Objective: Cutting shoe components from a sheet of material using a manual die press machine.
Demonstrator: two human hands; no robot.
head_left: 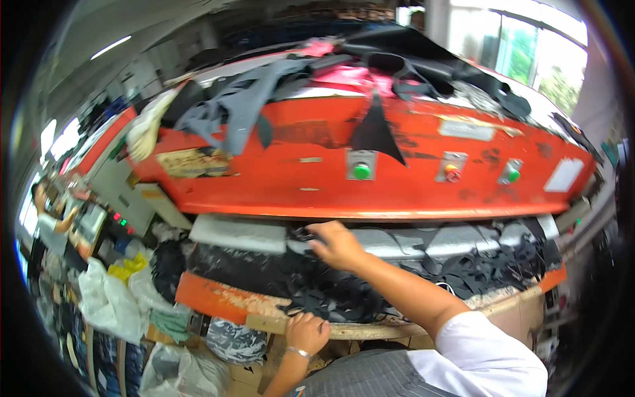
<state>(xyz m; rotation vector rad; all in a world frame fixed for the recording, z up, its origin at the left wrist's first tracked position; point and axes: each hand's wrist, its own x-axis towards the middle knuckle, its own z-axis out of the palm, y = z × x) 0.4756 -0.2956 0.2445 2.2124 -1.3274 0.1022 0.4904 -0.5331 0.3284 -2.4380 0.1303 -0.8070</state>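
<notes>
My right hand reaches into the low gap under the red press machine. Its fingers are bent around a small dark thing over the white cutting board; what it is cannot be made out. At the front of the bench, my left hand is closed over the wooden edge board, with a metal band at its wrist. Between the hands lies a heap of black material scraps, spreading right along the bench. More black offcuts lie across the white board.
Green buttons and a red knob sit on the machine front. Grey fabric and a black pointed piece hang over its top. White plastic bags stand at left, and a person is farther off.
</notes>
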